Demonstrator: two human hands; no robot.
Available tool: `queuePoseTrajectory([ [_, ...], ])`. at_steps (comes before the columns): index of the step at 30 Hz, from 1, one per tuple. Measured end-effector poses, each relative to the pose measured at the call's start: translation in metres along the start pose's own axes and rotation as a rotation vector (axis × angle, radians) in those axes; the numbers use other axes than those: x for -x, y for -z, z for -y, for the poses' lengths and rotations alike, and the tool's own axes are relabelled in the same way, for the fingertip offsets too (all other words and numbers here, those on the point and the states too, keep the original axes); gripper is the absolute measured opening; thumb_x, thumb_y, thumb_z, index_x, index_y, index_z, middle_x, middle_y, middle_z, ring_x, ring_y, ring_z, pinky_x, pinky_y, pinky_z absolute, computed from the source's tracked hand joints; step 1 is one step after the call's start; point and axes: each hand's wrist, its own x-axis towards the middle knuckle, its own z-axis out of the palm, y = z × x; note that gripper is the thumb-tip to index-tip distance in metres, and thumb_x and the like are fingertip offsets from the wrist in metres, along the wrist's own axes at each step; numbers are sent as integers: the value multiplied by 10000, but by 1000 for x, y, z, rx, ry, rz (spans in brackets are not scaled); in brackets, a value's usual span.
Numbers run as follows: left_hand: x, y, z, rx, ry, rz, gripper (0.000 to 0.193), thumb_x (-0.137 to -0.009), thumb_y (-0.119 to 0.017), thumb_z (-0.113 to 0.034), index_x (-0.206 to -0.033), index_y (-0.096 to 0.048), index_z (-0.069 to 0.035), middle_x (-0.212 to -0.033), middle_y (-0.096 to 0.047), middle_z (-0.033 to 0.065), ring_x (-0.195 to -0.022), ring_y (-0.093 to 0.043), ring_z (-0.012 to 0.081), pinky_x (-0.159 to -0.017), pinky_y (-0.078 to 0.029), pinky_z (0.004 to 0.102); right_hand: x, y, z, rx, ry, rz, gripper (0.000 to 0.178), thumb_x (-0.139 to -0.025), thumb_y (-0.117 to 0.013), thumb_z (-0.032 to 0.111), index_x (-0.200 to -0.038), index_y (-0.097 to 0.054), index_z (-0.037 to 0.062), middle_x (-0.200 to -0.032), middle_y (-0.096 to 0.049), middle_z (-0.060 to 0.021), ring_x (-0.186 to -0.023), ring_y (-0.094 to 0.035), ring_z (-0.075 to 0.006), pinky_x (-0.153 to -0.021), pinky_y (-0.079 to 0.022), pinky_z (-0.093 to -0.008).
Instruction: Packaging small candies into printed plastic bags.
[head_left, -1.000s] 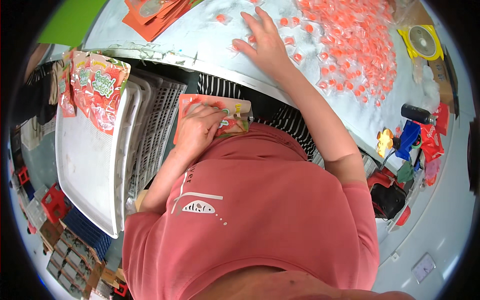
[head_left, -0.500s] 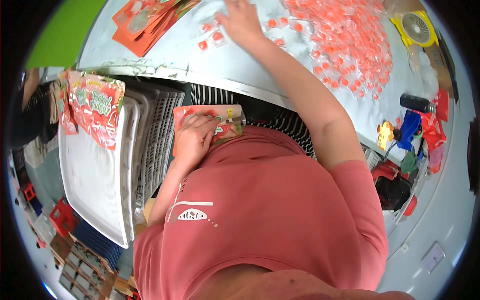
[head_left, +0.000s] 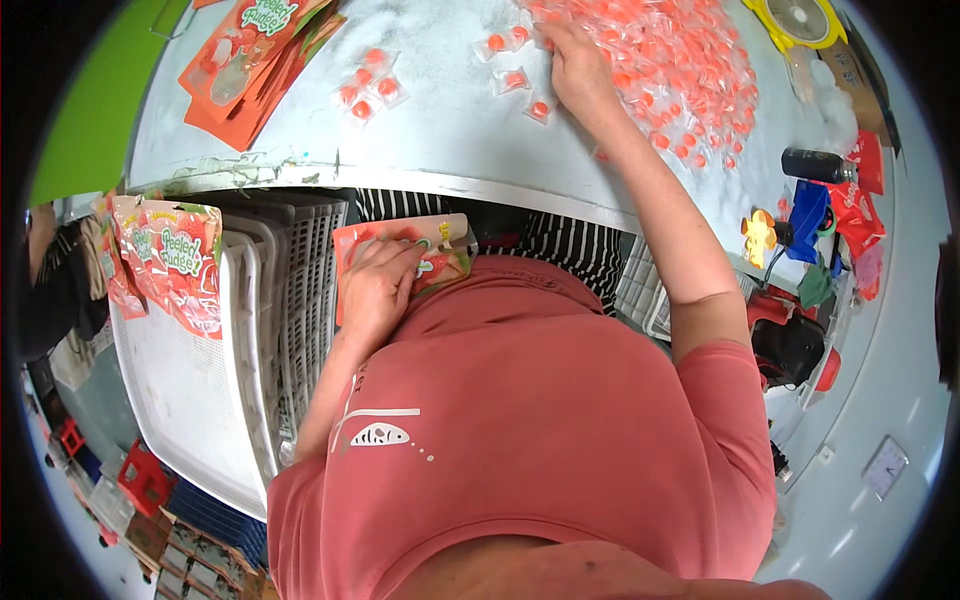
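Note:
My left hand [head_left: 376,288] grips a red and peach candy pouch [head_left: 452,238], holding it against my belly below the table edge. Its fingers lie over the front of the pouch. Up on the table, my right hand [head_left: 584,72] reaches to the left edge of a big pile of individually wrapped red candies [head_left: 690,75]. The right fingers are stretched out and touch candies there. A few loose candies [head_left: 515,80] lie just left of that hand. Further left, several wrapped candies [head_left: 370,84] form a small separate group.
A stack of flat orange pouches [head_left: 240,75] lies at the table's far left. Below the table stand white plastic trays [head_left: 185,400], with plump pouches [head_left: 175,260] on top. A yellow fan [head_left: 800,18] and a black bottle [head_left: 822,165] stand at the right.
My right hand has moved right, from the small candy group to the edge of the big pile. The small group now holds more candies. The left hand keeps its grip on the pouch.

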Motion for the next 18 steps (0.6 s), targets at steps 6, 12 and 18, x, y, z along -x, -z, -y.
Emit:
queuePoseTrajectory([
  [6, -2, 1, -5, -4, -22, -15, 240, -800, -662, -14, -1025, -729, -65, -985, -701, 86, -953, -649, 283, -828, -523, 389, 3, 5, 18, -142, -14, 99, 343, -914, -452, -11, -1171, -667, 58, -1217, -640, -157, -1100, -619, -347, -975, -488, -392],
  [12, -1, -2, -8, -5, -23, -1, 253, -809, -675, -16, -1049, -733, -72, -1000, -706, 94, -961, -652, 289, -851, -524, 390, -7, -14, 6, -175, 10, 137, 351, -928, -452, 19, -1197, -672, 72, -1235, -647, -151, -1105, -623, -328, -981, -483, -373],
  [18, 3, 0, -7, -22, -15, -43, 223, -800, -663, -14, -1006, -734, -64, -964, -704, 81, -938, -654, 277, -801, -529, 384, -5, 25, 25, -184, -165, 261, 322, -900, -580, 103, -1204, -675, 59, -1090, -677, -151, -963, -659, -284, -891, -513, -363],
])
